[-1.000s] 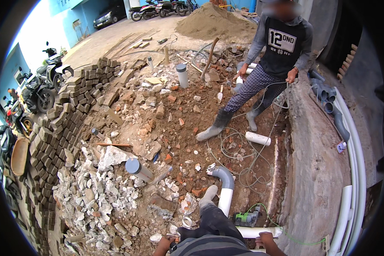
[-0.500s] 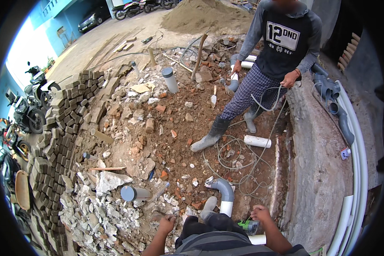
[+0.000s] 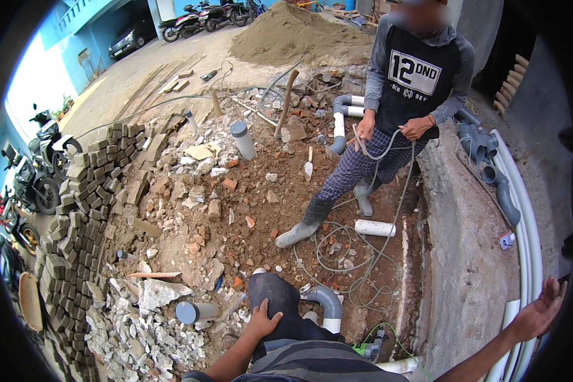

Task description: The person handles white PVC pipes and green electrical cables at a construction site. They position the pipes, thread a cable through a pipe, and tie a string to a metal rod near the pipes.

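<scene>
My left hand (image 3: 265, 321) rests on my raised, dark-clad knee, fingers spread and holding nothing. Far out to the right, my right hand (image 3: 538, 312) is held open above the long white pipes (image 3: 530, 245), its palm turned up and nothing in it; contact with the pipes cannot be made out. Close to my leg, a grey pipe elbow (image 3: 328, 300) is joined to a short white pipe (image 3: 332, 325). Beside my hip lies a green power tool (image 3: 367, 349) with a green cord, partly hidden by my body. Across the dirt, a co-worker holds a loop of pale hose (image 3: 383, 155) in both hands.
Coiled hose and a loose white pipe (image 3: 375, 228) lie by the co-worker's boots. Capped pipes (image 3: 242, 139) stick up from rubble. A trowel (image 3: 309, 164) lies in the dirt. Stacked paving blocks (image 3: 86, 191) line the left; a concrete ledge (image 3: 458, 254) runs along the right.
My left hand has come to rest on my knee, which has risen into view. My right hand has swung outward to the right and opened. The co-worker's hands have drawn up around the hose.
</scene>
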Demonstrator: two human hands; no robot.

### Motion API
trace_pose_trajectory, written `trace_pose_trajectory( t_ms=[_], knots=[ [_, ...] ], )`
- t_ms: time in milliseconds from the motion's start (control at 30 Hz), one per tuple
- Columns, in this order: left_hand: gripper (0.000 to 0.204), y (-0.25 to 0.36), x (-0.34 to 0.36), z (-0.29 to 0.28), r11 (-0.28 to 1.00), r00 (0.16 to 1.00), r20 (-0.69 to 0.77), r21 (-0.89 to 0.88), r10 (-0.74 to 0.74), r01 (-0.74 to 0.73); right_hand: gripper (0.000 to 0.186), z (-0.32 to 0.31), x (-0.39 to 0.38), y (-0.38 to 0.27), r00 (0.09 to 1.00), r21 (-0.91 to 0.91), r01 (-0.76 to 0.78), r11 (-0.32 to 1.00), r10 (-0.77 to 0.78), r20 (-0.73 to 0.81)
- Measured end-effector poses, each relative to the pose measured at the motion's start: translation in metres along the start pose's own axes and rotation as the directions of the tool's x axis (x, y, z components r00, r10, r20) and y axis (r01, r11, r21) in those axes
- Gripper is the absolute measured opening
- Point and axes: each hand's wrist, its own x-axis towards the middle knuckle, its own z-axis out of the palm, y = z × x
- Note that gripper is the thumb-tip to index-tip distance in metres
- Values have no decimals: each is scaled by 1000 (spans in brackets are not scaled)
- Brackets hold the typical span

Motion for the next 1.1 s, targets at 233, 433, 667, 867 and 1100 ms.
trace_pose_trajectory(
  t_ms=[233,433,667,867,1100],
  knots=[
    [78,7,40,-16,998,998,63,57,-3,0,49,38,-446,70,-476,-922,-350,165,816,327],
    [68,-18,5,-43,994,995,13,-46,96,-95,33,22,-405,89,-572,-754,-590,-289,809,138],
    [70,-62,-81,-41,937,941,254,-211,-224,280,22,-22,-387,24,-695,-890,-378,-253,713,92],
    [83,-91,-89,-13,948,898,395,-161,-193,274,21,-34,-381,12,-722,-900,-387,-202,674,159],
    [77,-84,-88,-13,924,896,433,-297,-95,242,19,-37,-378,4,-710,-896,-405,-180,680,184]
  ],
)
